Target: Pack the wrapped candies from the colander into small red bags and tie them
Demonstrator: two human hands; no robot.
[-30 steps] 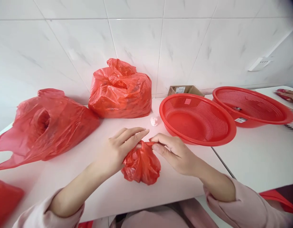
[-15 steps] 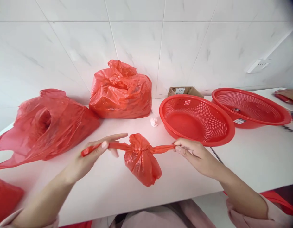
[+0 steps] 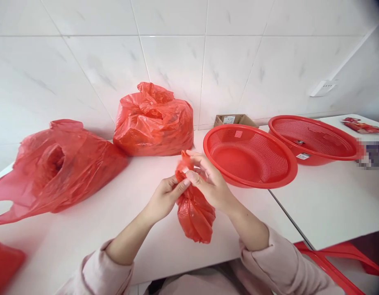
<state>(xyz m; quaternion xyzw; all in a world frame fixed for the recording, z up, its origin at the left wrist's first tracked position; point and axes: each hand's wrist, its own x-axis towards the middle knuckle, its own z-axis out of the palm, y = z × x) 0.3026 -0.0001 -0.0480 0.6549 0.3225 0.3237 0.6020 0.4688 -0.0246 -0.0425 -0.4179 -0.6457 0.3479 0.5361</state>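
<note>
A small red plastic bag (image 3: 194, 213), knotted at the top, hangs just above the white table (image 3: 85, 229) in front of me. My left hand (image 3: 163, 198) pinches its neck from the left. My right hand (image 3: 209, 184) grips the bag's top from the right, fingers curled around the loose handle ends. Both hands meet at the knot, close together.
Two big stuffed red plastic bags lie on the table, one at the left (image 3: 57, 164) and one against the tiled wall (image 3: 154, 121). Two red mesh baskets (image 3: 249, 155) (image 3: 314, 137) stand on the right, with a small cardboard box (image 3: 234, 120) behind them. A red item (image 3: 359, 126) lies far right.
My hands, pulled apart half a second ago with the bag's handles stretched tight, have come back together at the knot. The bag is lifted slightly. Another person's hand at far right is gone.
</note>
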